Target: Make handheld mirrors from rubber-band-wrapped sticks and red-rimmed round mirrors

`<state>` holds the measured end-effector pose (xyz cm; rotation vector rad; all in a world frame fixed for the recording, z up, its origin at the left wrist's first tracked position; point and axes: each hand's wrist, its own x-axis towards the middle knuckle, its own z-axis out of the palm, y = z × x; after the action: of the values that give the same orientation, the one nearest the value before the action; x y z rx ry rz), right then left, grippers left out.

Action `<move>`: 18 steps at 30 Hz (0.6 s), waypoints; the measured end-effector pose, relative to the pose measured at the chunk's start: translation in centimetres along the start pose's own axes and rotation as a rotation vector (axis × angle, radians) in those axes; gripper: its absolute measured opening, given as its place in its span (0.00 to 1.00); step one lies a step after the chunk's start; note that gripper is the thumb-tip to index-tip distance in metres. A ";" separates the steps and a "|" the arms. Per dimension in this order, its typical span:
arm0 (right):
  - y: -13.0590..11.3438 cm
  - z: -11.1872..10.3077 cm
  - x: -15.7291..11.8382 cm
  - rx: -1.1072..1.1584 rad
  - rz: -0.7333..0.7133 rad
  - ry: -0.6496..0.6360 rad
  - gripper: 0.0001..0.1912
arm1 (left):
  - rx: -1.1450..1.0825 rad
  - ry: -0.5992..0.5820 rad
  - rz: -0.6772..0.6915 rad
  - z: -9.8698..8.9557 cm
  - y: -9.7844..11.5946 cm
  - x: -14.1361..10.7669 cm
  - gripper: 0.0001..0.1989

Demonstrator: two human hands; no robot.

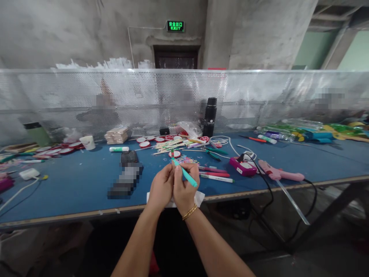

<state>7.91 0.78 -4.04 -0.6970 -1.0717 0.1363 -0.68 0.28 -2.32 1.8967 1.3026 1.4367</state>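
Over the table's front edge my two hands meet. My right hand (185, 186), with a gold bracelet at the wrist, grips a turquoise marker pen (188, 177) slanted toward the left. Closed beside it, my left hand (162, 187) pinches a narrow craft stick (172, 154) coloured in green and red bands, held upright. The pen's tip is close to the stick; I cannot tell if they touch. Something white like a tissue (199, 198) lies beneath my hands. Small colourful bits (187, 160) are scattered just beyond them.
Craft sticks (168, 145), red-rimmed discs (144, 144), pliers (212, 154) and several pens (217, 178) lie ahead. A pixelated dark object (127, 181) is at left. Rightward are a purple power strip (243, 167) and a pink glue gun (279, 171) with cords. A black bottle (210, 117) stands behind.
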 end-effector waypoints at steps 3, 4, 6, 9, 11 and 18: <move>0.0 0.0 0.0 -0.009 0.011 0.028 0.06 | -0.001 0.006 -0.010 0.0 0.0 0.0 0.11; -0.1 0.1 0.0 -0.015 0.009 0.037 0.06 | 0.005 0.009 -0.016 0.0 0.0 0.0 0.11; -0.1 0.1 0.0 -0.028 0.004 0.051 0.06 | 0.011 0.013 -0.022 0.0 0.0 0.0 0.11; -0.1 0.1 0.0 -0.017 0.009 0.042 0.06 | -0.008 0.004 -0.012 0.0 -0.1 0.0 0.11; -0.1 0.1 0.0 -0.004 0.015 0.029 0.06 | -0.015 -0.003 -0.005 0.1 -0.2 0.1 0.11; -0.1 0.2 0.0 -0.001 0.035 0.046 0.06 | 0.007 0.009 -0.012 0.0 0.0 0.1 0.12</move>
<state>7.74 0.75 -3.94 -0.7167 -1.0155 0.1491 -0.68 0.35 -2.30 1.8858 1.3221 1.4383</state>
